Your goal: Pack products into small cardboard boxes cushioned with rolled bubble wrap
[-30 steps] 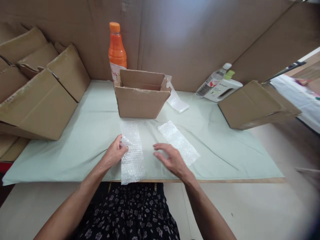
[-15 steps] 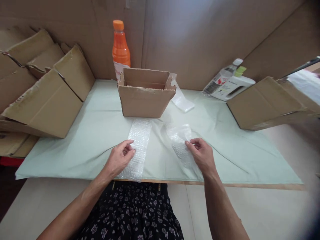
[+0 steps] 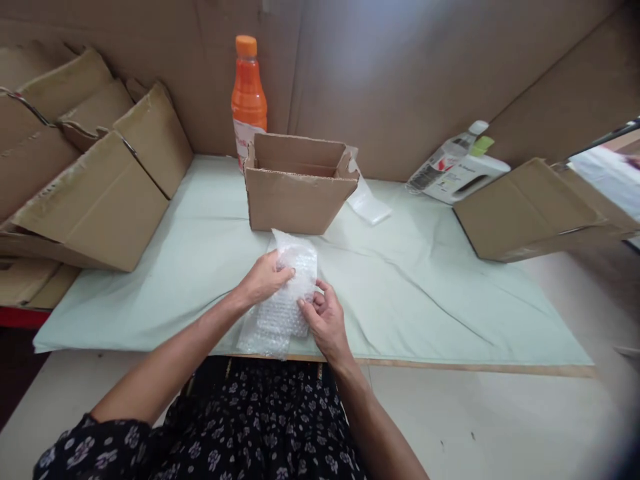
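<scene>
Between my two hands is a piece of bubble wrap [image 3: 293, 297], held a little above another strip of bubble wrap [image 3: 257, 339] that lies on the cloth near the table's front edge. My left hand [image 3: 266, 277] pinches its left side, thumb on top. On its lower right side, my right hand [image 3: 324, 319] grips it between thumb and fingers. Just beyond stands an open cardboard box [image 3: 290, 200], upright with its top flaps spread. Part of the lower strip is hidden under the held piece.
Behind the box stands a bottle of orange drink [image 3: 249, 97]. A clear plastic sleeve [image 3: 369, 203] lies to its right. Farther right are a clear bottle [image 3: 445, 157], a white jug [image 3: 470, 175] and a tilted carton [image 3: 530, 210]. Large cardboard boxes [image 3: 95, 200] fill the left side.
My right hand has brought its bubble wrap leftward over the other strip. My left hand has moved up and right and now grips this piece too.
</scene>
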`<state>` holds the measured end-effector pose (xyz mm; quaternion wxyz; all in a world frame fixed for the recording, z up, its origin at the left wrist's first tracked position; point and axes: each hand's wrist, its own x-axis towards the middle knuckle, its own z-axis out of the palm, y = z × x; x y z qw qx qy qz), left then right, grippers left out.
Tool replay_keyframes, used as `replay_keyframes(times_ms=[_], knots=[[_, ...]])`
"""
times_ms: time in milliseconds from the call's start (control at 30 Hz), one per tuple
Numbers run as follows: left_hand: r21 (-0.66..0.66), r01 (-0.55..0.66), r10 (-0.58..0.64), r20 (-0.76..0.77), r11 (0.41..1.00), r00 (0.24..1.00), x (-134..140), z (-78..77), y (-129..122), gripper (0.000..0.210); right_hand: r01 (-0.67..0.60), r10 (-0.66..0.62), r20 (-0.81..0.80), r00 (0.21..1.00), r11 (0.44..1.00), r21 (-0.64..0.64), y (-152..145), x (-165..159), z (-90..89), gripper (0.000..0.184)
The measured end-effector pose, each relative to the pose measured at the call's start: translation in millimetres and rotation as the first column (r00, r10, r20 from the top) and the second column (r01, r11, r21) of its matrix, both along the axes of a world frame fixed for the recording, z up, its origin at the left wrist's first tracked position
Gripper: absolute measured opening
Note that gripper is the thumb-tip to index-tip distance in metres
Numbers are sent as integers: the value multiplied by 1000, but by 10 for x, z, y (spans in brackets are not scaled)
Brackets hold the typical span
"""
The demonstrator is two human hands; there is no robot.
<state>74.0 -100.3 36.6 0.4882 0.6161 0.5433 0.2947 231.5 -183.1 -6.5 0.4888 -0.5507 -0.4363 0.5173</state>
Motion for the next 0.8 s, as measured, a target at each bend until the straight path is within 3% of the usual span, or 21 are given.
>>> replay_keyframes(times_ms=[133,267,467,567,700,800], knots=[[65,-60,67,-121,996,990,-94,-163,327,36,-64,49,328,943,997,35,238,10,-80,63],[93,-81,100,-226,992,969,-141,-308,403,46,-142,119,513,850,990,6,335,25,-98,74],[121,-67,107,-371,990,922,-147,-299,455,53,-235,59,792,607,966,108,80,82,27,44],[131,-54,104,-418,990,902,-140,-279,453,50,-326,80,827,557,936,129,-96,121,85,31],[147,-34,101,-475,988,874,-141,-260,432,47,-528,154,846,510,832,167,-238,115,166,31],[155,-14,93,-513,988,853,-129,-250,441,45,-702,274,883,382,707,85,-301,74,241,44]])
